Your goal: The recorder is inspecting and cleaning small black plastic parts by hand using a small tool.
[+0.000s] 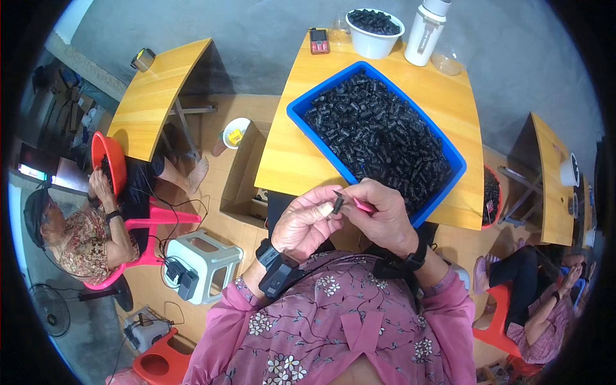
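My left hand (307, 221) pinches one small black part (338, 205) just in front of the blue tray (296, 110); my right hand (385, 218) grips a pink tool (363, 205) against it. Judging by the tray, heaped full, most remains; the white bowl (374, 42) behind it holds some.

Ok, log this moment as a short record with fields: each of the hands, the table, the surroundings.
left hand: left hand pinches a small black plastic part
right hand: right hand holds a pink-handled tool, tip at the part
table: wooden table bearing a blue tray heaped with black parts, a white bowl of more, a white bottle
surroundings: other people seated left and right
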Available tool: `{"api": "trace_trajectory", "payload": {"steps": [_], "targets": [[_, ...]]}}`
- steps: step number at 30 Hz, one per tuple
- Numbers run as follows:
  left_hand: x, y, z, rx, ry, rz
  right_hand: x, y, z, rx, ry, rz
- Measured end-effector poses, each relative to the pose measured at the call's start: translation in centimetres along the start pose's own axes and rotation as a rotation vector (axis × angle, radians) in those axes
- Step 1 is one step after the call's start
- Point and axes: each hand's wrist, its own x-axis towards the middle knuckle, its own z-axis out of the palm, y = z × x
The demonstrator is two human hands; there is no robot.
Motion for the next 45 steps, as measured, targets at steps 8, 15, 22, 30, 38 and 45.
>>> {"api": "trace_trajectory", "payload": {"steps": [8, 15, 22, 30, 38, 45], "targets": [[0.2, -0.1, -0.2, -0.094, 0.012, -0.010, -0.3, -0.2, 0.3, 0.017, -0.012, 0.031], [0.2, -0.2, -1.0, -0.132, -0.005, 0.019, -0.8, -0.4, -0.4, 0.099, -0.037, 0.187], [0.2, -0.5, -0.7, -0.162, 0.003, 0.064, -0.9, -0.3, 0.1, -0.054, -0.102, -0.027], [0.2, -0.2, -0.6, -0.167, -0.030, 0.022, -0.9, -0.1, 0.1, -0.127, -0.084, -0.121], [0.3, -0.3, -0.8, -0.149, -0.020, 0.013, -0.8, 0.2, 0.0, -0.156, -0.091, -0.165], [0.3, -0.5, -0.7, -0.162, 0.016, 0.018, -0.9, 0.0, 0.0, -0.196, -0.090, -0.171]]}}
